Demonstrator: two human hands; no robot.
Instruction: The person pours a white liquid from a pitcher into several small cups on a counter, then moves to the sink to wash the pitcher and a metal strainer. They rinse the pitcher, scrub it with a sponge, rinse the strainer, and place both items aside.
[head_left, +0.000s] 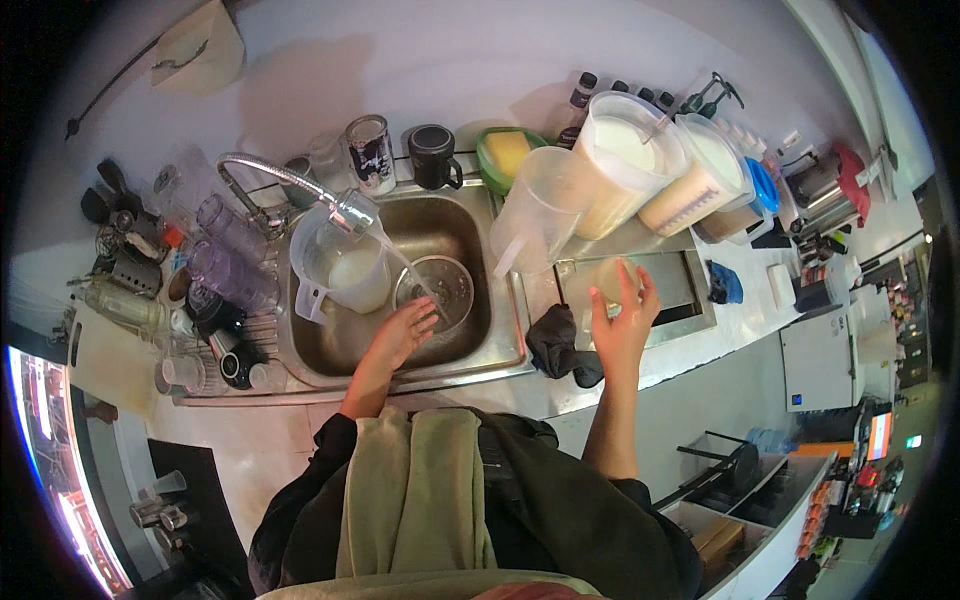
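Water runs from the flexible metal faucet into a clear round bowl in the steel sink. My left hand is beside the stream at the bowl's near rim, fingers apart, holding nothing that I can see. A translucent plastic jug with whitish liquid stands in the sink, left of the bowl. My right hand has its fingers around a small pale, round container, above the metal tray right of the sink. A dark cloth lies on the counter left of that hand.
An empty translucent pitcher and two pitchers of pale liquid stand behind the right hand. A green bowl with a yellow sponge, black mug and can line the wall. Purple tumblers crowd the drainboard.
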